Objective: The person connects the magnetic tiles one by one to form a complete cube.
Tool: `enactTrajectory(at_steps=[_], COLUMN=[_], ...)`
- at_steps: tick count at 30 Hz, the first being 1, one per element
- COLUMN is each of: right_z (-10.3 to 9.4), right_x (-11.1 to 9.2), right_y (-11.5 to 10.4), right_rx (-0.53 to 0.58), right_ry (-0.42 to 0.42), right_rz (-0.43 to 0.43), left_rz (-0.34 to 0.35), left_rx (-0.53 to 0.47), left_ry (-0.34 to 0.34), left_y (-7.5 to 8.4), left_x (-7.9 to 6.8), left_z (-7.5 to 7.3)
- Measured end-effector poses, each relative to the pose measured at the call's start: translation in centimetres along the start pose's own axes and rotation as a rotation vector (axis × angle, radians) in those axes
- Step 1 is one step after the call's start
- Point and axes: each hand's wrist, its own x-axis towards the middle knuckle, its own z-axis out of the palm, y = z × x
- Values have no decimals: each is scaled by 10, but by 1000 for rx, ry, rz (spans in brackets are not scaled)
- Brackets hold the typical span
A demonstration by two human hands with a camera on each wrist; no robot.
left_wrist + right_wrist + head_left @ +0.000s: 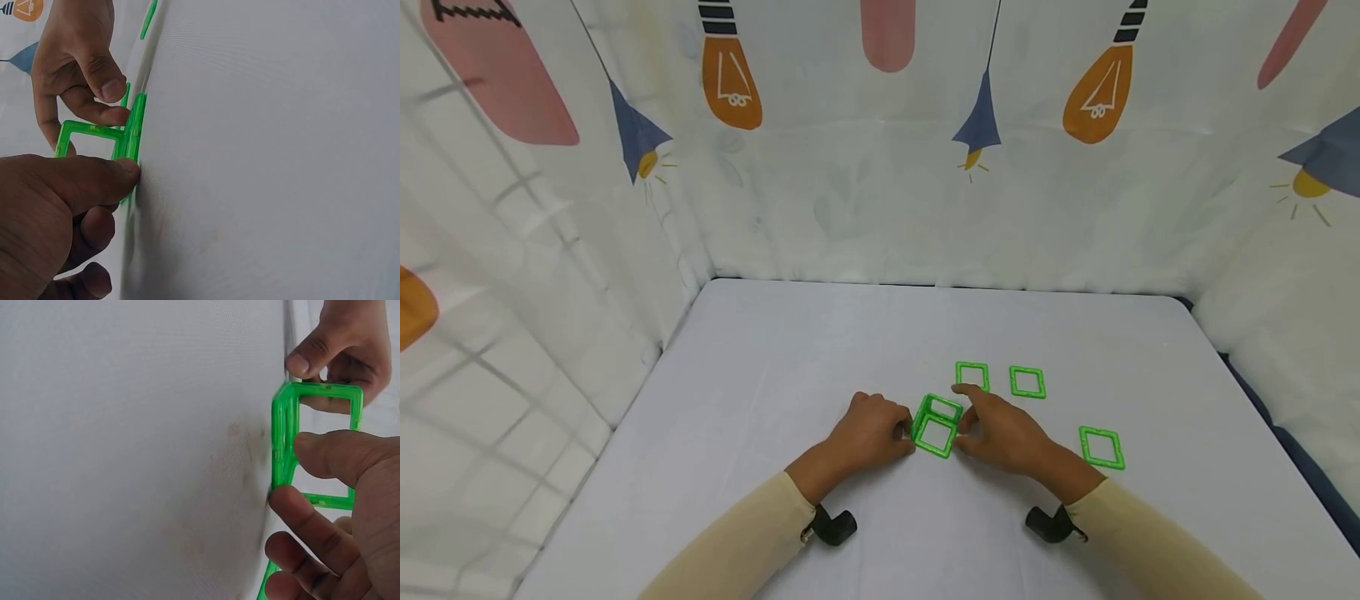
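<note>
Green square frame tiles, like magnetic building tiles, are joined into a small open box [932, 451] on the table between the two hands. My left hand [868, 429] pinches its left side, the thumb [127, 167] pressed against a tile edge. From the right, my right hand [1003, 429] touches the box with its fingers spread and loosely bent. In the right wrist view its thumb [319, 450] overlaps the opening of one tile [328, 389], with a fingertip right at the lower edge. One loose green tile [972, 364] lies just beyond the right index finger.
Two more loose green tiles lie to the right, one farther back [1027, 370] and one by the right wrist [1099, 431]. All rest on a white-covered table [775, 350]. A printed curtain [865, 200] hangs behind and along the sides.
</note>
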Motion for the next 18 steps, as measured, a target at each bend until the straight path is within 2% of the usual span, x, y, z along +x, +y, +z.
enactTrajectory(at_steps=[11, 18], right_z=[4, 7], right_x=[1, 1], right_y=[2, 3], right_rx=[-24, -57], right_ry=[25, 34], right_rz=[-38, -41], left_rz=[11, -94], left_rx=[-36, -59], left_ry=[-38, -11], left_y=[0, -1], left_x=[-4, -5], left_z=[-1, 0])
